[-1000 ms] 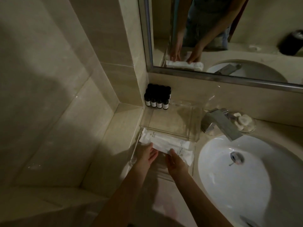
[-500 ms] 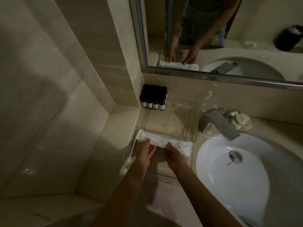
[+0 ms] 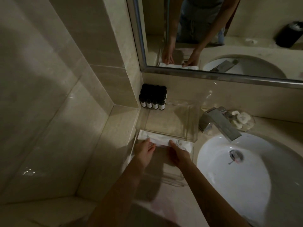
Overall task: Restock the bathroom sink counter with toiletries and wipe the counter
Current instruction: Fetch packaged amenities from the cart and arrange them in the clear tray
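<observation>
A clear acrylic tray (image 3: 193,118) stands on the beige counter (image 3: 105,153) left of the sink. White toiletry packets (image 3: 161,139) lie in a row inside it, below a raised clear shelf. My left hand (image 3: 145,151) rests flat with its fingertips on the packets' left part. My right hand (image 3: 177,153) presses its fingertips on the packets' right part. Several small dark bottles (image 3: 153,98) with white labels stand in the corner behind the tray.
A white round basin (image 3: 255,190) fills the right side, with a chrome faucet (image 3: 219,122) above it. A small glass dish of white pieces (image 3: 242,120) sits behind the faucet. A framed mirror (image 3: 229,38) hangs above, and tiled walls close off the left.
Both hands have slid the white packets a little further back under the clear shelf. The view has shifted slightly.
</observation>
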{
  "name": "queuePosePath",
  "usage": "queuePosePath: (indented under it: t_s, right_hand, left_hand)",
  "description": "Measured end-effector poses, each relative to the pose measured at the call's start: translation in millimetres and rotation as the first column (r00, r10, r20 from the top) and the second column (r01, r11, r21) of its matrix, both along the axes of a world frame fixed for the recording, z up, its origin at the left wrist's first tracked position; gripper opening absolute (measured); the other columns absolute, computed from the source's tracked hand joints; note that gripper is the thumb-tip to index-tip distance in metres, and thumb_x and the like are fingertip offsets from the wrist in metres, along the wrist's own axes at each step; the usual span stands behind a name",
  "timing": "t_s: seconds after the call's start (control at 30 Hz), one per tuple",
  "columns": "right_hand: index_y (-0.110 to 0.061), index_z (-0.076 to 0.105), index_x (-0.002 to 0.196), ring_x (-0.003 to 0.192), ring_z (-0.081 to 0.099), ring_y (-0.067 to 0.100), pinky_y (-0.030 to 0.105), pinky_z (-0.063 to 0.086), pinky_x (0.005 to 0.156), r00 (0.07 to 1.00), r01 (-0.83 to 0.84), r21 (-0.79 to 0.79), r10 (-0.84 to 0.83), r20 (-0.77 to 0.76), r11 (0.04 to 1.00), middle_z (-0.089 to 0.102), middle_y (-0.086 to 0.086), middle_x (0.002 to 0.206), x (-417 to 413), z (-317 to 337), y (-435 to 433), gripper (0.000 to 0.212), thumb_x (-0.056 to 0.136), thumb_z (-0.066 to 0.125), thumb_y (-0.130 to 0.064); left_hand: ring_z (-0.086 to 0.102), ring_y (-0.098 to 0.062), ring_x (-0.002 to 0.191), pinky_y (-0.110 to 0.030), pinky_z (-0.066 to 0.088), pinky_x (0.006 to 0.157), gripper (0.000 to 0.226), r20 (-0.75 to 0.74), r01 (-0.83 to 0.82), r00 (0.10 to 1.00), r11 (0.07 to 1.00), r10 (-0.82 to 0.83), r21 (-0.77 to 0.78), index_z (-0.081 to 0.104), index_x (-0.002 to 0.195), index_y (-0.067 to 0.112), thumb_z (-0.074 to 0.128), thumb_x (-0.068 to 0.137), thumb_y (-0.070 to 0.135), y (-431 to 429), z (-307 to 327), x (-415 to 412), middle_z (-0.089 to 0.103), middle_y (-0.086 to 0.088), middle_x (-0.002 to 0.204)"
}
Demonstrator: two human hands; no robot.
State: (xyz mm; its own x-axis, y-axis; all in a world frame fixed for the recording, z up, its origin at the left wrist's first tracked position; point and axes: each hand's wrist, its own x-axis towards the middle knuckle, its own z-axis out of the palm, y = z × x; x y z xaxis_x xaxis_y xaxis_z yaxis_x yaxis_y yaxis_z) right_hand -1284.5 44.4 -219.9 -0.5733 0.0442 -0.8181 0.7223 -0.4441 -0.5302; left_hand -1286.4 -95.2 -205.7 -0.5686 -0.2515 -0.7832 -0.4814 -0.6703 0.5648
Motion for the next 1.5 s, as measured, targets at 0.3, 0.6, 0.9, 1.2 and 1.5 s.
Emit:
queuePosePath:
  t_s: [0.3, 0.6, 0.9, 1.2, 1.5]
  right_hand:
    - [-0.007, 0.062, 0.100, 0.084, 0.067, 0.025, 0.036, 0.058, 0.074, 0.998, -0.051, -0.013, 0.050, -0.045, 0.999, 0.068, 0.012, 0.094, 5, 2, 4, 0.035, 0.075, 0.080, -0.023]
    - [-0.008, 0.063, 0.110, 0.091, 0.067, 0.021, 0.027, 0.055, 0.070, 0.987, -0.063, 0.096, 0.077, -0.143, 0.993, 0.069, 0.011, 0.103, 31, 4, -1, 0.038, 0.078, 0.077, -0.025]
    - [-0.001, 0.059, 0.114, 0.080, 0.067, 0.028, 0.035, 0.058, 0.057, 0.997, 0.069, -0.024, -0.068, 0.042, 0.997, 0.067, 0.020, 0.102, 38, -6, -7, 0.040, 0.079, 0.075, -0.008]
    - [-0.003, 0.059, 0.100, 0.059, 0.067, 0.022, 0.032, 0.058, 0.051, 0.998, -0.013, -0.098, 0.018, 0.059, 0.995, 0.068, 0.014, 0.074, 24, -10, -1, 0.023, 0.081, 0.072, -0.008]
    - [0.002, 0.057, 0.118, 0.056, 0.068, 0.023, 0.032, 0.056, 0.048, 0.990, -0.054, -0.139, 0.072, 0.125, 0.989, 0.069, 0.015, 0.075, 20, -7, 1, 0.043, 0.081, 0.074, -0.012]
  left_hand:
    - [0.060, -0.021, 0.085, -0.020, 0.055, 0.066, 0.010, -0.002, 0.080, 0.997, 0.989, -0.081, -0.125, 0.055, 0.087, 0.005, 0.052, 0.096, 0.004, -5, 4, 4, 0.058, -0.013, 0.091]
    - [0.056, -0.038, 0.114, -0.039, 0.048, 0.093, 0.032, -0.070, -0.066, 0.996, 0.991, 0.058, -0.117, 0.050, 0.124, -0.014, 0.052, 0.093, -0.004, -4, 11, 34, 0.057, -0.030, 0.121]
    - [0.059, -0.034, 0.100, -0.041, 0.047, 0.091, 0.028, 0.056, -0.075, 0.996, 0.997, 0.076, -0.016, 0.049, 0.122, -0.012, 0.048, 0.094, -0.006, -1, -2, 42, 0.060, -0.026, 0.105]
    - [0.044, -0.040, 0.129, -0.046, 0.042, 0.095, 0.033, 0.053, -0.096, 0.994, 0.995, 0.097, -0.014, 0.046, 0.128, -0.012, 0.037, 0.096, -0.011, 0, -1, 22, 0.047, -0.029, 0.136]
    - [0.057, -0.036, 0.108, -0.044, 0.042, 0.094, 0.032, 0.059, -0.155, 0.987, 0.985, 0.150, 0.079, 0.047, 0.126, -0.012, 0.038, 0.096, -0.012, 1, 0, 23, 0.050, -0.029, 0.132]
